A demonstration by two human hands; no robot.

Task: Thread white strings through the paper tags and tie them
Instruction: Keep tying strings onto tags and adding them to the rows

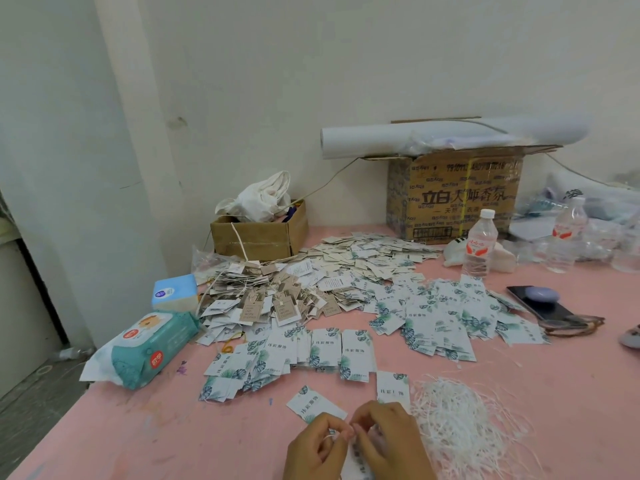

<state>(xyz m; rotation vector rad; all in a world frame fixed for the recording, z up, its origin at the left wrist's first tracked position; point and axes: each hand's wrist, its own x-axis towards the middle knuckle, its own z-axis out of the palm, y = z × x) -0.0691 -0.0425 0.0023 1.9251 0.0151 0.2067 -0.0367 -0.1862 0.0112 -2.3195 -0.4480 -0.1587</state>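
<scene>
My left hand [317, 445] and my right hand [391, 441] meet at the bottom edge of the view, fingertips together, pinching a thin white string [330, 436]. A white tag with green leaf print [360, 459] lies partly hidden under my hands. A loose tag [313, 405] lies just above my left hand, another [393, 388] above my right. A tangled pile of white strings [460, 420] sits to the right of my right hand. Rows and heaps of leaf-print tags [346, 351] spread across the pink table [173, 427].
Strung brown tags [270, 296] are heaped at mid-left. A wet-wipe pack [149, 348] and blue tissue box [175, 292] sit left. Two cardboard boxes [457, 199] stand at the wall. Water bottles [479, 242] and a phone [540, 303] are on the right.
</scene>
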